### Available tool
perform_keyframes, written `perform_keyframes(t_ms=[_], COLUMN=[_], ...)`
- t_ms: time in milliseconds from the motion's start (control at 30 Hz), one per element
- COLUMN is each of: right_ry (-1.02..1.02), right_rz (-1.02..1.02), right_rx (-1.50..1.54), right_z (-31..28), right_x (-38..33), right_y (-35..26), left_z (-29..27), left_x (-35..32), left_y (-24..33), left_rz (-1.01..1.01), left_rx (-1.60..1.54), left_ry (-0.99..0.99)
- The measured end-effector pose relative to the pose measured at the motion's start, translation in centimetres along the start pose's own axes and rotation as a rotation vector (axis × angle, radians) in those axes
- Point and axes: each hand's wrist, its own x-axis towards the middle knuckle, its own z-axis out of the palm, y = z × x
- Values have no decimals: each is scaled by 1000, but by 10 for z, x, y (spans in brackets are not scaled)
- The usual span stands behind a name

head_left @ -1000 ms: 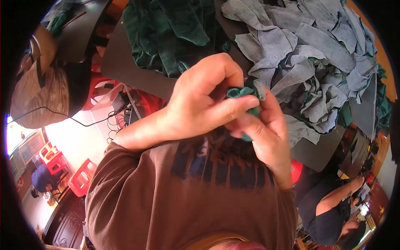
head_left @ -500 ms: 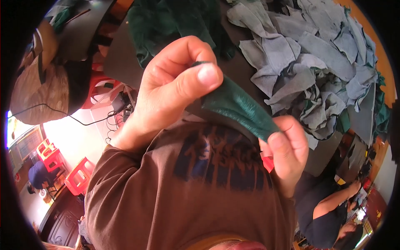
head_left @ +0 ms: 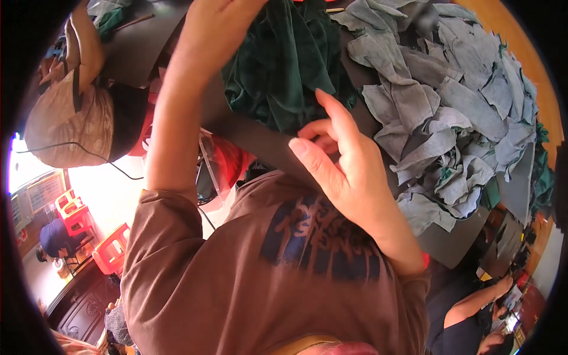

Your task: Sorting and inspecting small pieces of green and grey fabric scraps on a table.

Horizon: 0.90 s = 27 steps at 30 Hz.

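Dark green velvet cloth (head_left: 284,65) lies in loose folds on the dark tabletop in front of me. My right hand (head_left: 352,168) is just at its near edge, thumb and forefinger spread apart, with nothing visible between them. I cannot tell whether the fingertips touch the cloth. My left hand (head_left: 228,10) reaches far out beside the upper left of the cloth. The top edge of the picture cuts off its fingers, so what they hold, if anything, is hidden.
A large heap of grey-backed fabric pieces (head_left: 449,112) covers the right of the dark tabletop (head_left: 260,139). Another person in black (head_left: 467,313) sits at lower right. At left are a person in a tan patterned garment (head_left: 65,127), a thin cable (head_left: 121,171) and red stools (head_left: 112,248).
The small green piece stretched between both hands is no longer visible in them. My left hand has moved far forward; my right hand has shifted left and up and opened.
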Motion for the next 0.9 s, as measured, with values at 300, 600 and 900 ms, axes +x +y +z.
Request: perform_keyframes(t_ms=[300, 600, 900], right_ry=[-130, -690, -357], right_rz=[45, -73, -172], right_rx=[87, 1434, 1388], right_z=[-22, -5, -17], right_x=[-16, -2, -33], right_y=[-8, -52, -73], left_z=[14, 28, 39], left_x=[-44, -47, -46], left_y=[-35, -54, -51], left_rz=[410, 332, 346], left_rx=[757, 1056, 1055], left_ry=[-117, -319, -342])
